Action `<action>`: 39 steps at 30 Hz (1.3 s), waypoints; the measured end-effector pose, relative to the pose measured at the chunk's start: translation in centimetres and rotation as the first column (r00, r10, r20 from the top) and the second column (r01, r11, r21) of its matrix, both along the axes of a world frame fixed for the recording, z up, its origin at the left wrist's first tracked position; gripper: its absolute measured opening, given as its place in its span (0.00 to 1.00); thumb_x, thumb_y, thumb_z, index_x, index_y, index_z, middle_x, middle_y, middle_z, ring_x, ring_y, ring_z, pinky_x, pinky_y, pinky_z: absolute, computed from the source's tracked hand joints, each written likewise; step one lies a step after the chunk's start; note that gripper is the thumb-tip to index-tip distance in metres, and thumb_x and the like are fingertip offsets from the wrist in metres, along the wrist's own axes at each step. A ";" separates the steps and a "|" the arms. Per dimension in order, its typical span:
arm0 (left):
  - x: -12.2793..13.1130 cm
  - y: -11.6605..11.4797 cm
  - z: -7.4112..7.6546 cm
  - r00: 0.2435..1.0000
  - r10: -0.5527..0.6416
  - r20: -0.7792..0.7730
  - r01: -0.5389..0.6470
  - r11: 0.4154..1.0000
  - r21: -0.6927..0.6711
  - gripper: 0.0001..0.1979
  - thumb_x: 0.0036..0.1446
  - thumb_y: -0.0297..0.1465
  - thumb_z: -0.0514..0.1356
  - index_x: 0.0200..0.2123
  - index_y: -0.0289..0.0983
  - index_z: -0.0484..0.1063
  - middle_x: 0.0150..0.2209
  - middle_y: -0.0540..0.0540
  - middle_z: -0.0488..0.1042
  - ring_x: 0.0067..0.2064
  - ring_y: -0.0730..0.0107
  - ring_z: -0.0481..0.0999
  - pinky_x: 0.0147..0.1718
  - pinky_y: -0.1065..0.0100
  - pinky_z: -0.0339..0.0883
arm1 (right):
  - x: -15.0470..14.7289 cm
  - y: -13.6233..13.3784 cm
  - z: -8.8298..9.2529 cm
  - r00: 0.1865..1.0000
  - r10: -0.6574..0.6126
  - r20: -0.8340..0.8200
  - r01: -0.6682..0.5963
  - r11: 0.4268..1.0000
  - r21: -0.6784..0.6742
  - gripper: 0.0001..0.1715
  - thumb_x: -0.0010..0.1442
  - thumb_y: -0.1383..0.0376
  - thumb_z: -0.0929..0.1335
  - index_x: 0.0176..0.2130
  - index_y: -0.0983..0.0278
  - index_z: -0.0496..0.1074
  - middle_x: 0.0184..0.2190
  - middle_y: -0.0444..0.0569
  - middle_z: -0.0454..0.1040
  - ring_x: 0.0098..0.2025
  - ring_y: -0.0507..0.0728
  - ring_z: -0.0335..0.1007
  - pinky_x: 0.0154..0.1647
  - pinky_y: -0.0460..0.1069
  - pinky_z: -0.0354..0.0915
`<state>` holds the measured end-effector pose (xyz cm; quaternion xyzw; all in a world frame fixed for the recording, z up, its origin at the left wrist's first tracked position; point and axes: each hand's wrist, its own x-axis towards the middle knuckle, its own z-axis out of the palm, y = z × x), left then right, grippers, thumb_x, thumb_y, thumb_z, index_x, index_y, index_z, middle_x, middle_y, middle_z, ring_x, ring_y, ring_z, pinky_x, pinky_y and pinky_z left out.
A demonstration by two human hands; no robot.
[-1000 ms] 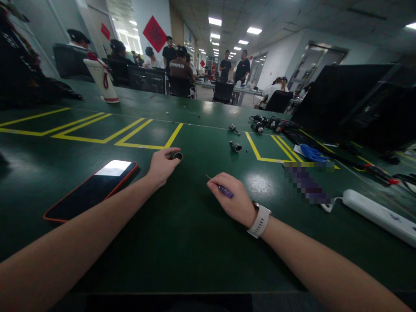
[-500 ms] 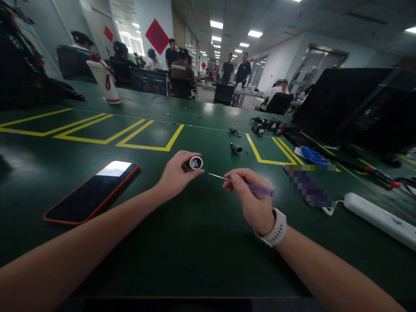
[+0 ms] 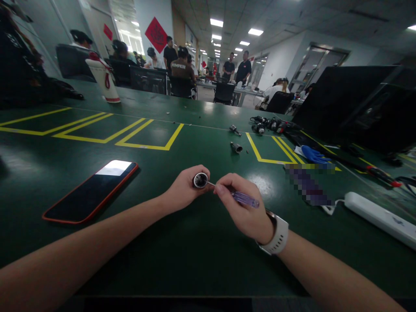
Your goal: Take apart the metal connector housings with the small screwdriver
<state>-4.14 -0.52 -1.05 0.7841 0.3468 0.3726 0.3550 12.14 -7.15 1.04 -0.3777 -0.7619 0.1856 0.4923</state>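
Wrapped round a short dark cylinder with a pale rim (image 3: pixel 200 180) is my left hand (image 3: pixel 185 187), its round open end turned toward me. My right hand (image 3: pixel 238 201) grips a screwdriver (image 3: pixel 245 199) with a see-through purple handle. The thin metal shaft points left, and its tip is at the mouth of the cylinder; how far in it reaches I cannot tell. Farther back on the green table (image 3: pixel 156 264) lie a dark cone-shaped housing (image 3: pixel 236 147), a small connector-like part (image 3: pixel 234 130) and a tiny dark piece beside the housing.
A phone with an orange case (image 3: pixel 92 190) lies at left. On the right are a white power strip (image 3: pixel 380 219), a blue glove (image 3: pixel 313 154), pliers-like red and black handles (image 3: pixel 383 177) and a black monitor (image 3: pixel 344 108). A cup (image 3: pixel 105 82) stands back left; people are beyond.
The screwdriver has moved left until its tip meets the cylinder's open end. My left hand has come slightly down and to the right with the cylinder.
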 end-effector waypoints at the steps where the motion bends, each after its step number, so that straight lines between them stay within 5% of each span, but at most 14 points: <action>1: 0.0 0.0 -0.1 1.000 -0.013 -0.013 0.013 1.000 0.024 0.07 0.47 0.31 0.61 0.27 0.37 0.64 0.26 0.53 0.66 0.28 0.73 0.65 0.29 0.69 0.60 | -0.1 0.0 -0.1 0.999 0.007 0.038 -0.008 1.000 0.019 0.06 0.60 0.68 0.63 0.30 0.63 0.67 0.25 0.43 0.68 0.28 0.50 0.64 0.29 0.47 0.62; 7: 0.1 0.1 -0.4 0.996 0.013 -0.089 0.004 0.982 0.187 0.04 0.48 0.29 0.58 0.24 0.37 0.65 0.25 0.52 0.66 0.29 0.71 0.65 0.30 0.68 0.58 | -0.3 0.1 -0.4 0.998 -0.017 0.068 0.018 1.000 -0.017 0.07 0.59 0.69 0.64 0.28 0.64 0.66 0.25 0.44 0.68 0.28 0.51 0.64 0.30 0.48 0.62; 11: 0.1 0.0 -0.3 0.996 0.026 -0.090 -0.009 0.984 0.177 0.04 0.50 0.30 0.58 0.25 0.37 0.66 0.25 0.51 0.67 0.29 0.71 0.66 0.30 0.68 0.59 | -0.2 1.0 -1.0 0.956 -0.009 -0.292 -0.094 0.937 -0.337 0.10 0.59 0.63 0.65 0.27 0.64 0.66 0.24 0.44 0.70 0.25 0.50 0.66 0.26 0.47 0.65; 15: 0.0 0.0 -0.4 0.997 0.024 -0.072 -0.015 0.992 0.124 0.04 0.49 0.29 0.58 0.26 0.37 0.65 0.25 0.52 0.66 0.29 0.72 0.66 0.29 0.69 0.60 | -0.2 1.9 -1.9 0.827 -0.025 -0.562 -0.276 0.853 -0.443 0.09 0.58 0.61 0.66 0.28 0.64 0.66 0.25 0.44 0.72 0.26 0.51 0.68 0.26 0.47 0.67; 18: 0.0 0.1 -0.4 0.997 0.030 -0.074 -0.022 0.993 0.118 0.04 0.50 0.29 0.59 0.26 0.37 0.65 0.25 0.52 0.66 0.29 0.72 0.66 0.29 0.69 0.60 | -0.2 1.7 -2.0 0.865 0.007 -0.502 -0.225 0.900 -0.375 0.09 0.58 0.61 0.66 0.30 0.63 0.67 0.26 0.44 0.72 0.27 0.51 0.68 0.27 0.47 0.67; 22: 0.0 0.2 -0.5 0.991 0.078 -0.111 -0.055 0.978 0.199 0.05 0.50 0.29 0.58 0.25 0.37 0.64 0.25 0.52 0.65 0.28 0.72 0.65 0.29 0.69 0.58 | -0.2 0.6 -1.1 0.991 -0.016 -0.131 -0.004 0.988 -0.151 0.08 0.60 0.64 0.64 0.29 0.64 0.68 0.25 0.44 0.70 0.26 0.50 0.65 0.28 0.47 0.63; 25: 0.1 0.2 -0.4 0.981 0.086 -0.172 -0.036 0.961 0.273 0.05 0.48 0.26 0.57 0.24 0.37 0.63 0.24 0.52 0.64 0.29 0.71 0.65 0.29 0.68 0.57 | -0.4 0.1 -0.7 0.999 -0.016 0.031 0.018 0.999 -0.034 0.08 0.59 0.68 0.64 0.28 0.64 0.68 0.25 0.43 0.68 0.27 0.51 0.64 0.30 0.48 0.62; 29: 0.0 0.0 -0.3 0.976 0.082 -0.200 -0.021 0.957 0.288 0.03 0.49 0.25 0.57 0.25 0.37 0.65 0.25 0.52 0.66 0.29 0.70 0.66 0.30 0.68 0.57 | -0.3 0.6 -1.0 0.986 -0.023 -0.167 -0.022 0.964 -0.264 0.09 0.58 0.65 0.65 0.27 0.64 0.68 0.23 0.43 0.69 0.25 0.50 0.65 0.26 0.47 0.63; 35: 0.0 0.0 -0.6 0.992 0.025 -0.127 0.001 0.981 0.194 0.03 0.50 0.28 0.58 0.26 0.36 0.66 0.26 0.52 0.67 0.29 0.72 0.66 0.29 0.69 0.59 | -0.3 2.0 -2.0 0.789 -0.075 -0.609 -0.299 0.820 -0.488 0.08 0.56 0.63 0.67 0.27 0.64 0.68 0.23 0.43 0.73 0.25 0.50 0.68 0.24 0.45 0.65; 39: 0.0 0.2 -0.6 0.993 0.024 -0.118 0.001 0.978 0.210 0.04 0.51 0.28 0.58 0.26 0.35 0.65 0.26 0.52 0.66 0.29 0.73 0.66 0.28 0.70 0.59 | -0.3 1.7 -1.7 0.832 -0.052 -0.552 -0.236 0.867 -0.438 0.09 0.57 0.63 0.66 0.27 0.64 0.67 0.23 0.43 0.72 0.25 0.50 0.67 0.25 0.46 0.64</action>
